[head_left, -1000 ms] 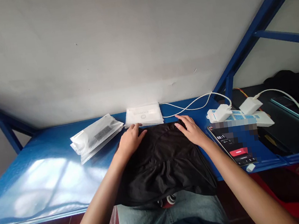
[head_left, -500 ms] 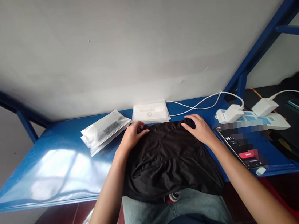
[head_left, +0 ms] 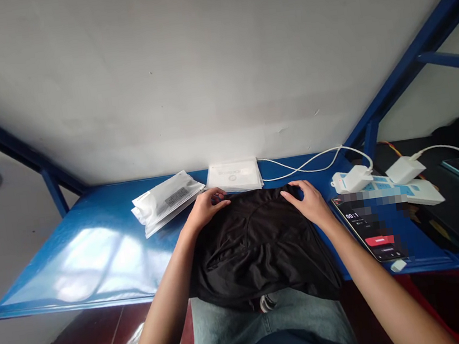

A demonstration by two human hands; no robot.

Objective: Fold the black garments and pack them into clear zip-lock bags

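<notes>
Below a pale wall (head_left: 201, 85), on a blue counter (head_left: 103, 211), a black cloth (head_left: 260, 247) lies rumpled before me, overhanging the near edge; a white power strip (head_left: 424, 193) sits at right, white packets (head_left: 169, 201) toward the back; my left hand (head_left: 205, 209) and right hand (head_left: 308, 200) pinch the cloth's far edge, thumbs and fingers nearly closed; a lit phone (head_left: 359, 228) rests by the strip, a small white object (head_left: 398, 266) at its near end
</notes>
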